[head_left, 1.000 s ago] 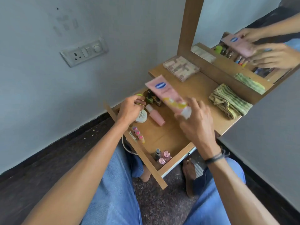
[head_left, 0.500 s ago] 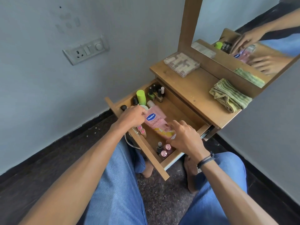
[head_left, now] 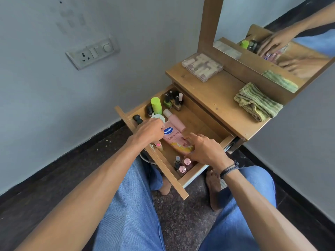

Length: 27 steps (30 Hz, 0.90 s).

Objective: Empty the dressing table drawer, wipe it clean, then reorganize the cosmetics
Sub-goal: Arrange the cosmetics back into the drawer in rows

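Note:
The wooden drawer (head_left: pixel 197 122) stands pulled out over my lap. A pink lotion tube (head_left: pixel 172 139) lies flat in its middle. My right hand (head_left: pixel 206 150) covers the tube's cap end, index finger along it and thumb beside it. My left hand (head_left: pixel 150 131) sits at the tube's flat end next to a white jar (head_left: pixel 159 117); its fingers bend down and the tips are hidden. A pink bottle (head_left: pixel 175 120), a green tube (head_left: pixel 156 105), nail polish bottles (head_left: pixel 173 101) and small pink-capped bottles (head_left: pixel 183 165) stand or lie around the tube.
On the table top lie a folded green striped cloth (head_left: pixel 257 102) and a clear box of lipsticks (head_left: pixel 202 67). The mirror (head_left: pixel 253 20) rises behind them. A switch plate (head_left: pixel 92 53) is on the wall at left. My knees sit under the drawer.
My right hand has brought the pink tube down from above the table and laid it in the drawer. My left hand has stayed by the white jar.

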Available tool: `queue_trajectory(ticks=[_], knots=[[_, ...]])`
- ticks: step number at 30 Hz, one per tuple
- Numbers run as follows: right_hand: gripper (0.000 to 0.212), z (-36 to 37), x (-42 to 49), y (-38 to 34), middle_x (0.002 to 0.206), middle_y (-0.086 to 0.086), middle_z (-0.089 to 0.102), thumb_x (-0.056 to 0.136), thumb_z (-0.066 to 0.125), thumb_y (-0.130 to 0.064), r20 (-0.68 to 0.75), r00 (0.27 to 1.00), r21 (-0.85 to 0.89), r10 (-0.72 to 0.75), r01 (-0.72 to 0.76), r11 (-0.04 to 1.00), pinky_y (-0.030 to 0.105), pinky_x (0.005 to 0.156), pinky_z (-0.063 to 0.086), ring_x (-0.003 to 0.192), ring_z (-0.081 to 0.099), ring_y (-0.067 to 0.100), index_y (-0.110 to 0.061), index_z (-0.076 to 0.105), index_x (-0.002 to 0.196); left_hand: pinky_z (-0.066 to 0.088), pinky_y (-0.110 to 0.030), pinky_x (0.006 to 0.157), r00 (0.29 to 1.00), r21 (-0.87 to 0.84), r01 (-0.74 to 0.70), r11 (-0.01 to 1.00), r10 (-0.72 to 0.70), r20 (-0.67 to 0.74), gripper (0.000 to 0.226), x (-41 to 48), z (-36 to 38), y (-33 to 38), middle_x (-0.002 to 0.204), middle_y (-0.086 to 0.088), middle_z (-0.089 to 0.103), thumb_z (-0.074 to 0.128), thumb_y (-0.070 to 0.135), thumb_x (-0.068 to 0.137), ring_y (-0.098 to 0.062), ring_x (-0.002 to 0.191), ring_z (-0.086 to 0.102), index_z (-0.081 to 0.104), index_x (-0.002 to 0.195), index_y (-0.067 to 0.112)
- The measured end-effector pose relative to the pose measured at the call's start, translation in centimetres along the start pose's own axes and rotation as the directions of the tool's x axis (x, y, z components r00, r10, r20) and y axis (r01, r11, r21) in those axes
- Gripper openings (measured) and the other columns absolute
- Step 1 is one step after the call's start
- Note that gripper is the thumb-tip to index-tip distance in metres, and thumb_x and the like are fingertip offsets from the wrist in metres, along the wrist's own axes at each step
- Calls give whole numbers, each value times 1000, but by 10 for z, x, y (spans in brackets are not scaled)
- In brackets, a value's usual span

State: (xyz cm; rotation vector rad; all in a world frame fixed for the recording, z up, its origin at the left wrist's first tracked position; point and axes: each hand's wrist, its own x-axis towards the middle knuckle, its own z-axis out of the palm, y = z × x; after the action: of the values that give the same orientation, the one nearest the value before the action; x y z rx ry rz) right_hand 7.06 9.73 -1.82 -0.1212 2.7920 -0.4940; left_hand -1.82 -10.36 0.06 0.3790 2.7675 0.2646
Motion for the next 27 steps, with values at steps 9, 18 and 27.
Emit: queue_trajectory(ticks=[9, 18, 27], knots=[[46, 1, 1, 3, 109, 0, 72, 94, 67, -44, 19, 1000, 69, 12, -13, 998, 41, 76, 60, 88, 69, 23, -29, 52, 134, 59, -35, 83, 999, -10, -11, 1000, 12, 45, 24, 3, 6, -1, 119, -1, 72, 63, 16, 96, -17, 100, 69, 73, 117, 22], [42, 4, -2, -3, 111, 4, 70, 98, 63, -40, -32, 999, 41, -2, 3, 999, 41, 78, 60, 89, 69, 25, -24, 53, 135, 44, -32, 71, 997, 73, -27, 997, 21, 80, 39, -2, 3, 4, 121, 1, 71, 60, 15, 96, -18, 98, 69, 64, 132, 31], [24, -8, -11, 3, 109, 6, 72, 104, 45, -23, -151, 988, 93, 7, 7, 996, 42, 72, 57, 88, 70, 27, -18, 63, 120, 40, -31, 68, 1000, 31, -18, 999, 17, 21, 39, -3, 1, 6, 121, 7, 71, 58, 15, 96, -13, 85, 65, 64, 129, 35]])
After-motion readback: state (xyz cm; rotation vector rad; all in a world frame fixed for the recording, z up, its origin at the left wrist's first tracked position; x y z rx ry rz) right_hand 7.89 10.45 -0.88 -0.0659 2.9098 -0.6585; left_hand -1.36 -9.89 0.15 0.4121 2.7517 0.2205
